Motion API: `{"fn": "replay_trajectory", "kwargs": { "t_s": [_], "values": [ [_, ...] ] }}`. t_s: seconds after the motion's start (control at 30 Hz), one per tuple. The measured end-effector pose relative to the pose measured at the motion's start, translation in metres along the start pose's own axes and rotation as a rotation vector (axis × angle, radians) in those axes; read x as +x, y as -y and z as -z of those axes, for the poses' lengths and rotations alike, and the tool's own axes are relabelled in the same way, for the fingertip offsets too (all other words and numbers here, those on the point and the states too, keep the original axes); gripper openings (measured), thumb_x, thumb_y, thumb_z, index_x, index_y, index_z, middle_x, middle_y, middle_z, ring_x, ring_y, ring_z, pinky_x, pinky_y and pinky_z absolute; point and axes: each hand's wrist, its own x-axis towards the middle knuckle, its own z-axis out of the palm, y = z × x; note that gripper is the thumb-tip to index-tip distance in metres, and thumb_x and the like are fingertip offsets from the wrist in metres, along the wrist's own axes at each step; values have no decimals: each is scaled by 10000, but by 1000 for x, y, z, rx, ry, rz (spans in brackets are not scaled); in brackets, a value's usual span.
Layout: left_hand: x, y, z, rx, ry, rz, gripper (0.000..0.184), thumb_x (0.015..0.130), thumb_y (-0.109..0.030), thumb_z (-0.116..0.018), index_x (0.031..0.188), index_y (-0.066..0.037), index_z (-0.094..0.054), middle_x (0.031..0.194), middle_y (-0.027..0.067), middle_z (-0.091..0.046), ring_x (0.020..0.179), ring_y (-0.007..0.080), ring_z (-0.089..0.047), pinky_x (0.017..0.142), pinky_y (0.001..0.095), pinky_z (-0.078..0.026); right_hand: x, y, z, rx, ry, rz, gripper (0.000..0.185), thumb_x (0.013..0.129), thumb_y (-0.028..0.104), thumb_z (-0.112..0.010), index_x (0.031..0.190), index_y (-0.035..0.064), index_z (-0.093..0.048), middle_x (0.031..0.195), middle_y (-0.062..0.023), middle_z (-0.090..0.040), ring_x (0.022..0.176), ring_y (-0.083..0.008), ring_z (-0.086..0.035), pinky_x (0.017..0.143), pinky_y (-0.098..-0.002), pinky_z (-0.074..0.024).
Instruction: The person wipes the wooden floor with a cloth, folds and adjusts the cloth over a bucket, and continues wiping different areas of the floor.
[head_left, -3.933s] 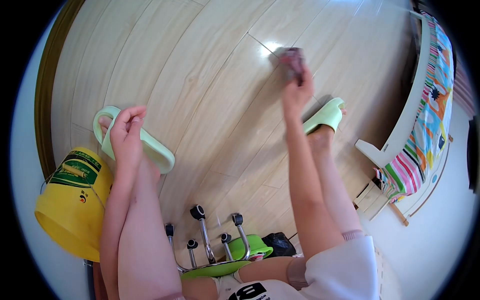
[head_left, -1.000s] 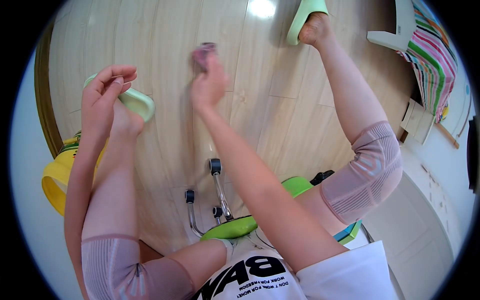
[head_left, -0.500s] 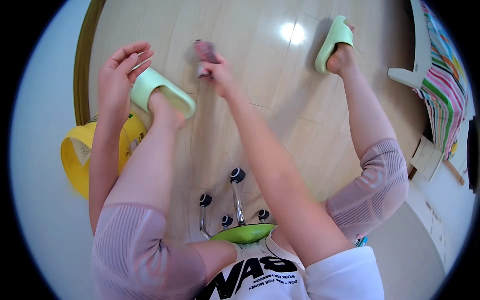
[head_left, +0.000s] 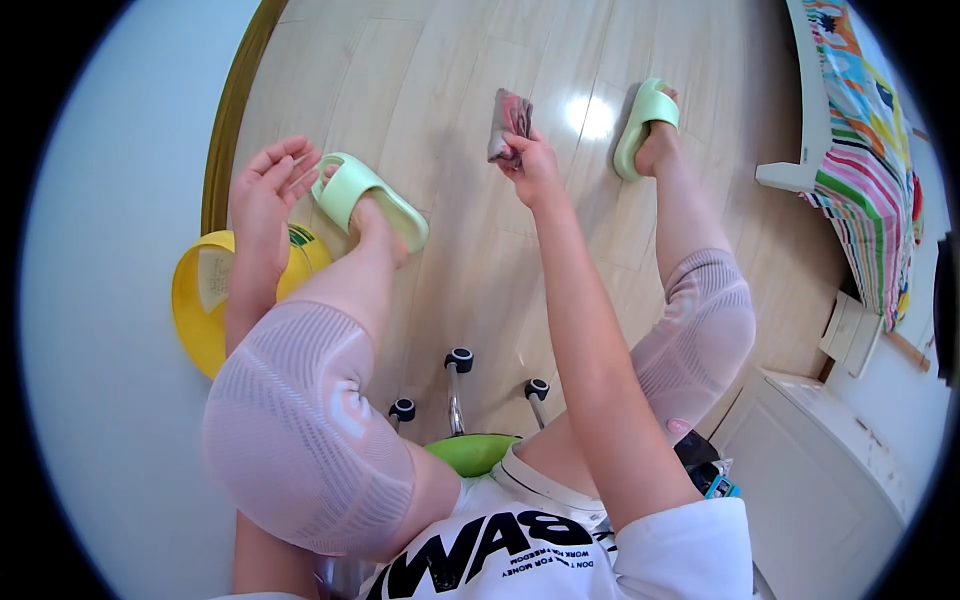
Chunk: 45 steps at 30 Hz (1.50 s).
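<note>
My right hand (head_left: 533,170) grips a folded pinkish-grey cloth (head_left: 511,122) by its lower end, over the pale wood-look floor (head_left: 450,190). The cloth sticks out past my fingertips. On the left, my left hand (head_left: 268,195) is held up with its fingers apart and slightly curled, holding nothing. It is beside the light green slipper (head_left: 372,195) on my left foot. The other light green slipper (head_left: 645,125), on my right foot, rests on the floor to the right of the cloth.
A yellow bucket (head_left: 200,310) lies behind my left forearm by the wall. Below are a green wheeled stool (head_left: 472,455) and its casters. At right stand a bed with a striped cover (head_left: 860,210) and a white cabinet (head_left: 790,470).
The view has shifted. My right hand, still with the cloth, has moved right, away from the left slipper and nearer the right one. My left hand stays raised and empty.
</note>
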Motion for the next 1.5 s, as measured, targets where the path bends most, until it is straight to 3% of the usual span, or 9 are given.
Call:
{"fn": "replay_trajectory", "kwargs": {
  "t_s": [0.27, 0.4, 0.57, 0.67, 0.87, 1.07, 1.3, 1.43, 1.5],
  "values": [
    [9, 9, 8, -42, 18, 56, 262, 991, -58, -479, 1196, 71, -579, 1174, 168, -631, 1113, 258, -630, 981, 373, -518, 94, -91, 35, -910, -662, 477, 450, 812, 42, -584, 1256, 97, -631, 1039, -117, -713, 971, -254, -679, 859, -363, -524],
    [26, 20, 6, -75, 35, 102, 267, 994, -67, -479, 1202, 75, -568, 1185, 171, -621, 1122, 256, -621, 987, 372, -514, 69, -101, -32, -1115, -430, 608, 499, 788, 29, -564, 1248, 199, -656, 1192, -78, -684, 1096, -338, -609, 991, -413, -473],
    [44, 17, -4, -71, 88, 111, 279, 998, -72, -471, 1215, 78, -560, 1202, 175, -617, 1144, 258, -612, 1003, 378, -508, 59, -117, -29, -1487, 95, 716, 486, 756, 26, -600, 1130, 307, -730, 1213, 102, -681, 1061, -201, -555, 956, -374, -416],
    [46, 16, -9, -47, 110, 94, 283, 998, -72, -469, 1216, 80, -566, 1198, 176, -623, 1144, 259, -614, 1003, 376, -508, 48, -91, 0, -1680, 359, 624, 427, 769, 47, -606, 1069, 311, -756, 1197, 154, -680, 1080, -169, -541, 964, -364, -374],
    [42, 9, -13, -13, 90, 86, 285, 994, -71, -476, 1213, 80, -578, 1200, 168, -631, 1135, 257, -625, 999, 373, -511, 13, -74, 54, -1735, 426, 419, 416, 727, 54, -661, 1025, 322, -773, 1206, 156, -676, 1109, -170, -529, 998, -358, -371],
    [38, 1, -13, 47, 103, 19, 285, 993, -73, -483, 1215, 73, -583, 1212, 162, -634, 1135, 255, -631, 1002, 357, -510, 14, -67, 92, -1984, 559, 143, 415, 749, 55, -669, 1064, 307, -764, 1044, 56, -739, 968, -206, -645, 814, -365, -527],
    [28, -22, -5, 66, 118, -44, 282, 992, -74, -479, 1210, 65, -591, 1200, 158, -641, 1119, 252, -637, 989, 354, -516, -25, 18, 85, -1524, 498, -640, 346, 789, -33, -601, 1033, 178, -728, 717, 36, -600, 634, -84, -568, 602, -308, -482],
    [12, -44, -8, 33, 134, -74, 283, 985, -68, -480, 1210, 64, -590, 1192, 161, -643, 1111, 256, -638, 987, 359, -517, -36, 52, 66, -1207, 351, -570, 385, 818, 39, -649, 1160, 213, -676, 917, 56, -627, 733, -63, -572, 664, -267, -502],
    [3, -55, -10, 15, 133, -79, 285, 985, -66, -478, 1212, 67, -586, 1197, 165, -639, 1115, 259, -636, 989, 361, -517, -56, 73, 39, -1055, 368, -489, 344, 839, 48, -637, 1136, 218, -671, 850, 64, -595, 719, -66, -561, 645, -270, -494]
  ]
}}
